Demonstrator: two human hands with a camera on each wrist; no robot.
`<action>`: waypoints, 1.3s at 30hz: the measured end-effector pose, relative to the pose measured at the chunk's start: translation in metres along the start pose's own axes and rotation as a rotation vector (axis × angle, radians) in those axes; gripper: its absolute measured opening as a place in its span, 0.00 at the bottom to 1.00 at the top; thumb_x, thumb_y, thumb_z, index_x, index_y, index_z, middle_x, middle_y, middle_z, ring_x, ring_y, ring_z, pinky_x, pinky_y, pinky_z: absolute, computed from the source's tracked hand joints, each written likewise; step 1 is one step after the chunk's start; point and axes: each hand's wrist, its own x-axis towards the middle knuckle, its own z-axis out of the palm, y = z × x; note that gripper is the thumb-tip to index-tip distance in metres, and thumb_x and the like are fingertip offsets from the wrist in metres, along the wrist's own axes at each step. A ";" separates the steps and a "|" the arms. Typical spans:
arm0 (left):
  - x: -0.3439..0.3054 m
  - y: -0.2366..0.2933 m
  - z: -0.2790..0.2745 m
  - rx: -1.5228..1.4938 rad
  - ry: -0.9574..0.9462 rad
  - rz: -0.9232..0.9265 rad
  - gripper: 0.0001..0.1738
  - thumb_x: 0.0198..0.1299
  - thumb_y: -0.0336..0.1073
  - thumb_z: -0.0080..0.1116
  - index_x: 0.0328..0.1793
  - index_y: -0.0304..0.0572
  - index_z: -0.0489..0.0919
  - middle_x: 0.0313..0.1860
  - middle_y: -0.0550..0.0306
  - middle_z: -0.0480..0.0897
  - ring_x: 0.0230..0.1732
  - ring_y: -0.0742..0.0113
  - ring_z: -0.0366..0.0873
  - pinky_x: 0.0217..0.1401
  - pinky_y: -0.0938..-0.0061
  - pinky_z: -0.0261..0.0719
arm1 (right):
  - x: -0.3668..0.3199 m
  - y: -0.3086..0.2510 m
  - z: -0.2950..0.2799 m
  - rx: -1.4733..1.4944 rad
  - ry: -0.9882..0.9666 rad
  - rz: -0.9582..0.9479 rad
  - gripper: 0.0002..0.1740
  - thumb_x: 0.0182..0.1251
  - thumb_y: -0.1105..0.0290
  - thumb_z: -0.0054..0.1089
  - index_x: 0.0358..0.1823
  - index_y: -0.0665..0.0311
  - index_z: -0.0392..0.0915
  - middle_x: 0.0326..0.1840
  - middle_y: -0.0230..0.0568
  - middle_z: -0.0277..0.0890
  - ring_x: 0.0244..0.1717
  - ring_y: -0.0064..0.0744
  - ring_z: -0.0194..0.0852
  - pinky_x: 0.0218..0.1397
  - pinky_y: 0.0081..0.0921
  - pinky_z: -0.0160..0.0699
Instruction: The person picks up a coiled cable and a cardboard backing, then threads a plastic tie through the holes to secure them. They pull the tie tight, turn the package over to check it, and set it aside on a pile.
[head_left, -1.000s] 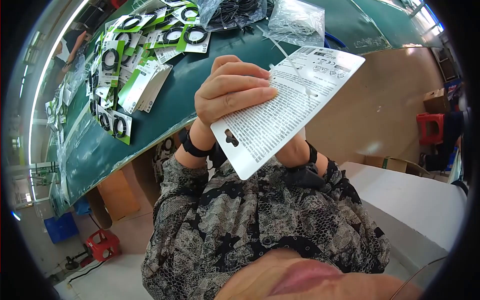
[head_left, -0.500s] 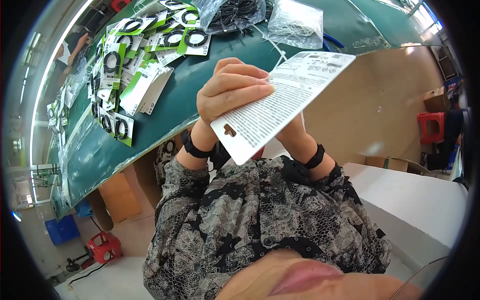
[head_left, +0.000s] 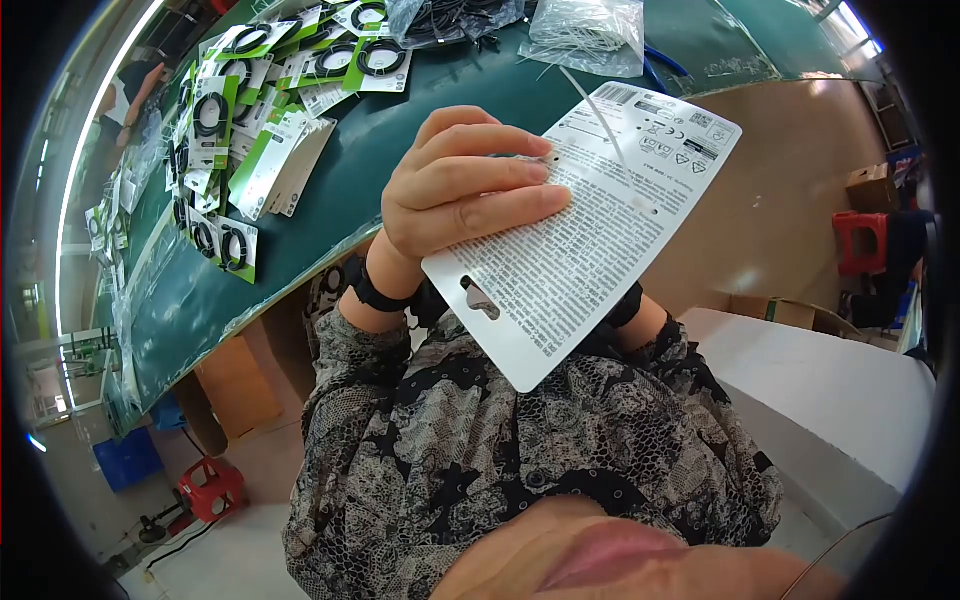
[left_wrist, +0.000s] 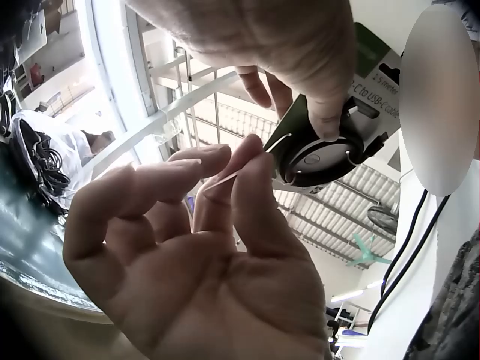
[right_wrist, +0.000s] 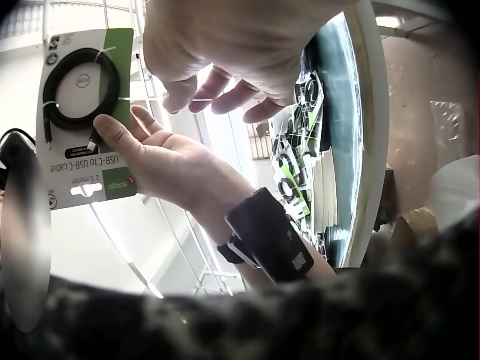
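Note:
My left hand (head_left: 470, 185) grips a white printed card (head_left: 590, 230), its fingers spread over the text on the back. On the card's green and white front, in the right wrist view, a coiled black USB-C cable (right_wrist: 111, 86) is fastened, and the left thumb presses beside it. In the left wrist view my right hand (left_wrist: 225, 262) faces palm up and pinches a thin white cable tie (left_wrist: 225, 180) at the card's edge. A white strip (head_left: 596, 112) of tie stands up from the card's back. The card hides the right hand in the head view.
Carded black cables (head_left: 210, 115) lie heaped on the green table (head_left: 320, 225), beside a fanned stack of cards (head_left: 285, 165). Farther back are a bag of black cables (head_left: 455, 20) and a clear bag of white ties (head_left: 590, 35). A white ledge (head_left: 800, 380) stands at the right.
The card tipped flatter, then swung so its back faces the head camera more fully. The right hand, partly visible below the card before, is now behind it. The left hand keeps its grip.

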 end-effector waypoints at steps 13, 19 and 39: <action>0.001 0.004 0.002 -0.011 0.028 -0.039 0.15 0.42 0.36 0.67 0.40 0.44 0.85 0.35 0.62 0.81 0.39 0.64 0.83 0.43 0.73 0.74 | 0.004 0.012 -0.003 0.178 -0.056 0.033 0.23 0.67 0.72 0.54 0.62 0.68 0.63 0.56 0.42 0.71 0.54 0.31 0.73 0.57 0.26 0.75; 0.000 0.005 -0.002 0.023 0.009 -0.048 0.16 0.43 0.37 0.66 0.41 0.45 0.85 0.36 0.63 0.82 0.39 0.66 0.83 0.41 0.75 0.71 | 0.000 0.003 0.011 0.153 -0.023 -0.029 0.24 0.66 0.72 0.56 0.62 0.67 0.64 0.57 0.41 0.71 0.56 0.30 0.72 0.59 0.27 0.73; -0.012 0.007 0.004 -0.067 0.082 -0.364 0.14 0.49 0.29 0.67 0.44 0.41 0.82 0.40 0.58 0.81 0.39 0.66 0.82 0.45 0.77 0.73 | -0.009 -0.092 0.043 0.021 -0.300 -0.352 0.06 0.65 0.75 0.57 0.40 0.70 0.77 0.36 0.42 0.73 0.32 0.33 0.74 0.44 0.31 0.76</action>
